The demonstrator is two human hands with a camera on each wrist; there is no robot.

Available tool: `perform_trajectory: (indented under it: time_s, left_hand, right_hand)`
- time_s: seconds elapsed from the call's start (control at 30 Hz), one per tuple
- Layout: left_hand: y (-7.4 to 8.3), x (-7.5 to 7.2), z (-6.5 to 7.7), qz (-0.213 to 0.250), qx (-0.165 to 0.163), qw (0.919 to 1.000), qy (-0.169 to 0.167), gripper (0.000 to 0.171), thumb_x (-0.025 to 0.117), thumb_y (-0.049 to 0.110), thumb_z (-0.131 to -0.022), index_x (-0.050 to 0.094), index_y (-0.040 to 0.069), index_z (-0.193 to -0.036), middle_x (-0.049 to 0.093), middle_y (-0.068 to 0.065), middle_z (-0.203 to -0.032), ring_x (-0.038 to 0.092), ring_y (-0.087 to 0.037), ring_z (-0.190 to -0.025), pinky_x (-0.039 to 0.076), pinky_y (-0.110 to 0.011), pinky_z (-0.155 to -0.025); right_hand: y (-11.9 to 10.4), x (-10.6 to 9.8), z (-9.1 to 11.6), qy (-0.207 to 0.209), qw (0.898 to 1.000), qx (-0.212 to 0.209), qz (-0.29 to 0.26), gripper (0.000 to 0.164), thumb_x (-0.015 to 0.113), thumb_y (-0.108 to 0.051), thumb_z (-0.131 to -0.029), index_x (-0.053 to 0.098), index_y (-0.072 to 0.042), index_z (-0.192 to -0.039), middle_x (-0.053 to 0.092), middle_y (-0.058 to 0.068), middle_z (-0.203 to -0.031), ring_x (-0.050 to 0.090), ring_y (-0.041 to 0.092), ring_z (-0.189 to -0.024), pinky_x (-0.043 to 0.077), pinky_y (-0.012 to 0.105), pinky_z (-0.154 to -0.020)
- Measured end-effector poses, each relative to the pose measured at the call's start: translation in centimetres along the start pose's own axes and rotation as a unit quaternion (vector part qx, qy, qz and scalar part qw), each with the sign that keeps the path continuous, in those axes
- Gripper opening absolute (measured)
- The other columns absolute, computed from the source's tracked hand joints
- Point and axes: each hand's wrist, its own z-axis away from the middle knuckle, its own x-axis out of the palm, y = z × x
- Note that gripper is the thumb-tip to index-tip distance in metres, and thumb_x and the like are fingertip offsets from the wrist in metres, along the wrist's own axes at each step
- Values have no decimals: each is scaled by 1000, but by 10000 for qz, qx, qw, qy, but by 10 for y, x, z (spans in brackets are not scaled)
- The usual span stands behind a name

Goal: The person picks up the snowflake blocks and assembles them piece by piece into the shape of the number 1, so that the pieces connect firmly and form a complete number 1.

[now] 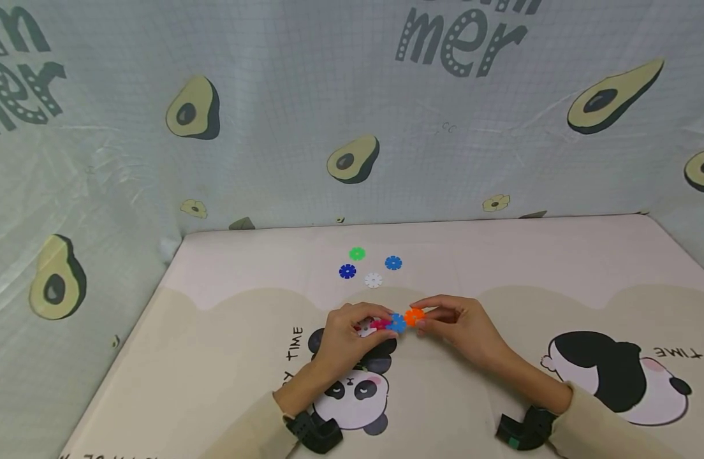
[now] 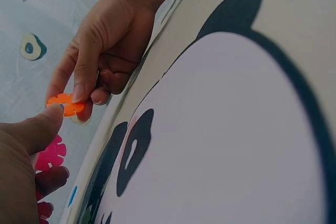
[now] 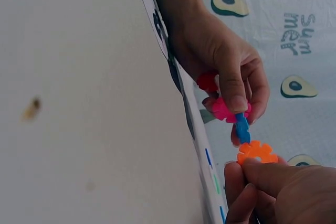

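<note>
My left hand (image 1: 347,335) pinches a short chain of notched, flower-shaped plastic discs. A blue disc (image 1: 396,323) forms its right end, joined to a pink disc (image 3: 223,109); a red disc (image 3: 207,81) shows further back, partly covered by the fingers. Between thumb and fingertips, my right hand (image 1: 465,325) holds an orange notched disc (image 1: 414,317). In the right wrist view, the orange disc's edge meets the blue one. The left thumb overlaps the orange disc in the left wrist view.
Beyond the hands lie loose discs: green (image 1: 357,254), dark blue (image 1: 347,271), lighter blue (image 1: 393,262) and white (image 1: 373,280). The table cover (image 1: 214,357) carries printed animals. A pale avocado-print curtain (image 1: 271,127) rises behind the table and along its left side.
</note>
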Motion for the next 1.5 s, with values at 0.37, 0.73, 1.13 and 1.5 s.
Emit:
perform_trajectory:
  time_s: [0.37,0.73,1.13,1.5]
  left_hand:
    - [0,0,-1,-18,-107,9999,-20,25,84,16,-72,74,10,-94,72,4,-96,62,-12,-87,43,-24,-66]
    - [1,1,-1,160,-204,9997,-24,24,84,16,-72,75,13,-94,72,4,-95,62,-12,-87,44,-25,-66]
    - [39,-9,-7,431,-799,9957,-207,20,81,0,-71,74,0,-90,72,-9,-92,61,-23,-84,45,-29,-64]
    - [37,-10,-6,516,-936,9939,-257,18,81,1,-73,74,1,-90,72,-8,-91,61,-21,-85,45,-28,-65]
  right_hand:
    - [-1,3,1,-138,9996,-125,-228,28,74,-15,-84,72,-17,-111,72,2,-80,70,21,-76,51,24,-69]
    - [-2,4,2,-131,9988,-333,-348,29,74,-12,-84,72,-15,-112,72,2,-86,69,23,-70,52,25,-67]
    - [-3,7,4,10,9974,-725,-37,26,73,-8,-84,74,-16,-108,71,0,-86,66,20,-59,48,24,-52]
    - [-4,9,5,222,9871,-1481,569,28,74,-5,-83,74,-13,-109,72,-2,-82,62,11,-53,42,23,-45]
